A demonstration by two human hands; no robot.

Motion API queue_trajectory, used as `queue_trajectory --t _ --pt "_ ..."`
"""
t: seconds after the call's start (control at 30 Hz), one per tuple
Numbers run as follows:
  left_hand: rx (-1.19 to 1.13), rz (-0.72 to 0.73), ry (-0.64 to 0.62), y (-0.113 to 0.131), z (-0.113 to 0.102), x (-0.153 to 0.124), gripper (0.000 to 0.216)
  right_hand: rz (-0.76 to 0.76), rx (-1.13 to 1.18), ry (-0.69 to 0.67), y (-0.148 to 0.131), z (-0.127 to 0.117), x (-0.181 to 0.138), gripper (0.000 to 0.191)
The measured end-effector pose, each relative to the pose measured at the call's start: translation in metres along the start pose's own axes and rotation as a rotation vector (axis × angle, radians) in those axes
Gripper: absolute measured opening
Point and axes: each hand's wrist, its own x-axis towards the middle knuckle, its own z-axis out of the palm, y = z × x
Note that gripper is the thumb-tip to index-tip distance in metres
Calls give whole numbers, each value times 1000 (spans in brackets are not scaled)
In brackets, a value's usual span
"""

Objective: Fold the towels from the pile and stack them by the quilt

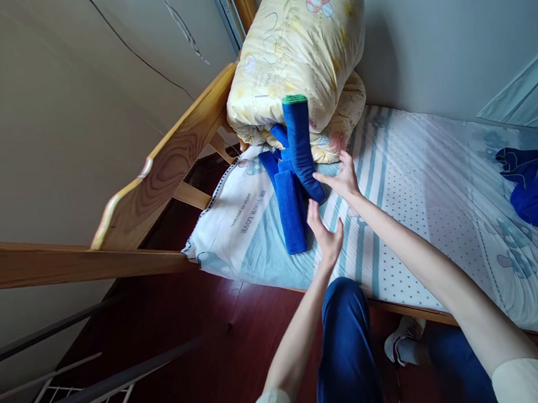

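A rolled blue towel (299,143) with a green edge stands nearly on end, leaning over several folded blue towels (291,215) on the bed. My left hand (326,233) is just below the roll's lower end, thumb and fingers apart. To the roll's right, my right hand (343,176) has its fingers spread, one fingertip very near or touching the towel; I cannot tell which. Neither hand is closed around anything.
A bulky yellow quilt (295,50) is piled at the bed's head beside the wooden headboard (168,164). Dark blue cloth (536,187) lies on the right of the patterned mattress cover (413,206). A metal frame (98,391) stands at lower left.
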Motion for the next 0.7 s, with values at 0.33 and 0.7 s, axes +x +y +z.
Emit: queue_trajectory --t 0.33,0.7 --pt "556 176 -1035 -25 -5 -135 52 558 26 97 123 -256 -193 37" --pt "958 561 -1279 -15 121 -257 72 758 -173 844 214 -532 -327 38"
